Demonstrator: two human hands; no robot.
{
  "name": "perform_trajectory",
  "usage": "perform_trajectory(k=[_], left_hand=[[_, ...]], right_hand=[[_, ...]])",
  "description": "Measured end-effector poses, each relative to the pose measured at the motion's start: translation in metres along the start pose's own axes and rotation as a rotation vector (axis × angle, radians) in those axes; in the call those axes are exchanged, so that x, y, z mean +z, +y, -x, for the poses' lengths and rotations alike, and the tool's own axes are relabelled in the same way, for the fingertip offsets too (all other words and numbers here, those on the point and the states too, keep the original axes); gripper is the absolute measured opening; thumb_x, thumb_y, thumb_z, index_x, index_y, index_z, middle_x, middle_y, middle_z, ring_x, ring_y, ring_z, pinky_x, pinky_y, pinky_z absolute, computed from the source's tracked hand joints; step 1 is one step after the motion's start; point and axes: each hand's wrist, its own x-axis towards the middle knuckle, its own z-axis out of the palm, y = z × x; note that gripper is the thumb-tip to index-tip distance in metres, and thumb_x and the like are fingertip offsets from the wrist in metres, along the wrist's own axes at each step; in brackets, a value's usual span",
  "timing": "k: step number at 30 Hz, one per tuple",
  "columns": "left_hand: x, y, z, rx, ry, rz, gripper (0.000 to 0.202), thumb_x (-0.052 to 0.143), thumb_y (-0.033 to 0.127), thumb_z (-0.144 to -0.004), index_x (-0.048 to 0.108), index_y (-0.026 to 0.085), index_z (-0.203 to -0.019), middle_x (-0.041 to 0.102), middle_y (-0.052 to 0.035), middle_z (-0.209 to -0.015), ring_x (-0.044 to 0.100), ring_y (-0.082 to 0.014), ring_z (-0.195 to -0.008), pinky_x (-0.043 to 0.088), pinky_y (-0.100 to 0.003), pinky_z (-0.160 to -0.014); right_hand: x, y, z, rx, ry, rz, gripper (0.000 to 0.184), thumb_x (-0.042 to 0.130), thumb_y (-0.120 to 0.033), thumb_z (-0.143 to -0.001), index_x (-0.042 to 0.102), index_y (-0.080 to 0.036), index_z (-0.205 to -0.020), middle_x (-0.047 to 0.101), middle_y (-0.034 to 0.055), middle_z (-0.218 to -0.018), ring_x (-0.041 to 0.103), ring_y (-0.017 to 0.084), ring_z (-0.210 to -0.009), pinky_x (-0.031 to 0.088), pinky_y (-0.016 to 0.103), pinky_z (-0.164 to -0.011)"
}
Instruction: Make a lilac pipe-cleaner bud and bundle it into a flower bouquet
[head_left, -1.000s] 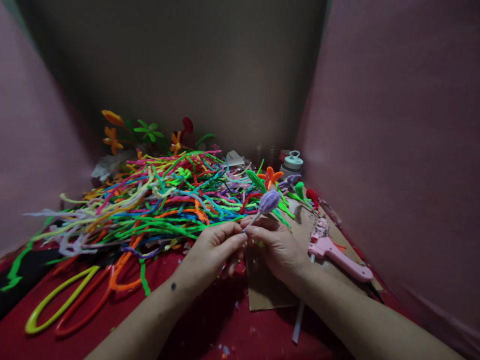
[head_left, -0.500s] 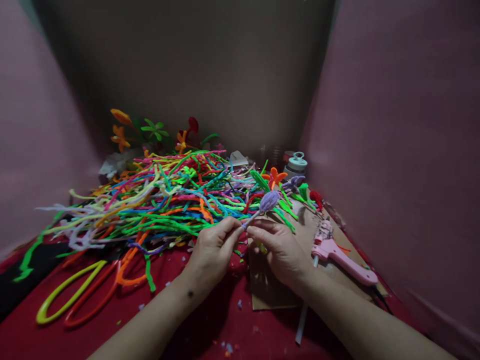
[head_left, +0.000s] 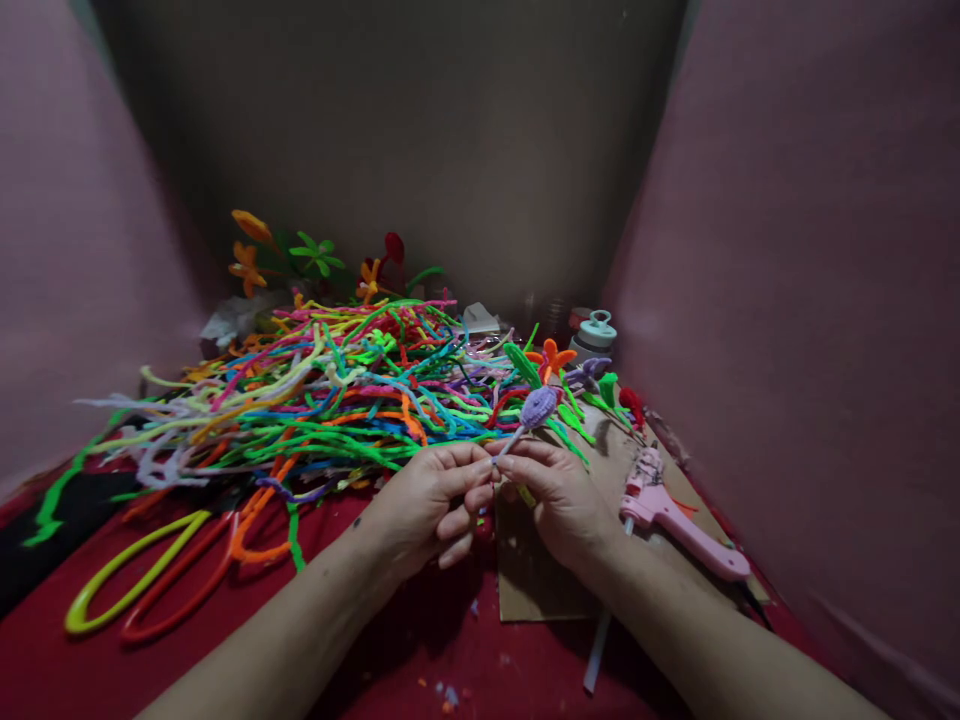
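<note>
Both hands meet in the middle, pinching the lower stem of a purple pipe-cleaner flower bud. Its oval head tilts up and to the right above my fingers. My left hand closes thumb and forefinger on the stem's lower end, its other fingers curled loosely below. My right hand grips the stem just beside, with the fingers bent round it. The stem's tip is mostly hidden between the fingertips. Behind the hands spreads a large heap of coloured pipe cleaners.
A pink glue gun with a glue stick lies on cardboard at right. Scissors with yellow and red handles rest at left. Finished flowers stand behind the heap; a lidded bottle is at the back. Pink walls flank both sides.
My left hand has turned, and its lower fingers now show beneath the stem. The bud's head has rotated slightly, showing a flatter face. Both hands keep their pinch.
</note>
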Motion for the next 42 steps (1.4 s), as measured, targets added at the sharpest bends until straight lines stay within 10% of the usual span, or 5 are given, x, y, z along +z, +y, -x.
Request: perform_trajectory(k=[4,12,30,37,42], left_hand=[[0.003,-0.001,0.000,0.047,0.035,-0.200,0.021,0.050,0.034,-0.082,0.050,0.017,-0.068,0.044,0.0075,-0.050,0.026,-0.0025,-0.027,0.030,-0.016,-0.026],[-0.004,-0.012,0.003,0.612,0.311,-1.014,0.013,0.053,0.023,-0.079,0.066,0.022,-0.081,0.063,-0.0024,-0.072,0.057,-0.0150,-0.068,0.042,-0.022,-0.064],[-0.007,0.009,0.006,-0.052,-0.087,0.027,0.012,0.055,0.026,-0.080,0.053,0.016,-0.074,0.046,0.0080,-0.051,0.020,0.0008,-0.027,0.032,-0.012,-0.023],[-0.001,0.008,0.006,-0.038,-0.105,0.018,0.013,0.052,0.028,-0.082,0.053,0.017,-0.075,0.044,0.0082,-0.051,0.018,0.0004,-0.027,0.030,-0.013,-0.023],[0.006,0.001,0.005,0.215,0.115,-0.516,0.021,0.047,0.031,-0.084,0.053,0.017,-0.069,0.052,0.0036,-0.055,0.042,-0.0051,-0.035,0.034,-0.017,-0.035]], right_hand=[[0.000,-0.001,0.000,-0.022,0.048,-0.006,0.005,0.070,-0.015,-0.062,0.070,-0.016,-0.066,0.065,-0.0005,-0.068,0.054,0.011,-0.062,0.040,0.024,-0.063],[0.001,0.001,0.001,-0.053,0.002,0.025,0.008,0.070,-0.018,-0.065,0.072,-0.018,-0.073,0.068,0.0005,-0.072,0.058,0.016,-0.074,0.042,0.030,-0.079],[0.003,-0.004,0.003,0.034,-0.088,-0.123,0.016,0.069,-0.017,-0.066,0.071,-0.017,-0.082,0.064,-0.0007,-0.062,0.049,0.009,-0.054,0.035,0.020,-0.051],[0.004,-0.006,0.003,0.094,-0.094,-0.201,0.010,0.071,-0.017,-0.062,0.070,-0.016,-0.071,0.061,-0.0008,-0.060,0.049,0.009,-0.053,0.036,0.020,-0.050],[0.003,0.000,0.000,0.049,0.007,-0.227,0.009,0.073,-0.013,-0.060,0.069,-0.016,-0.067,0.063,-0.0012,-0.064,0.051,0.009,-0.055,0.036,0.020,-0.050]])
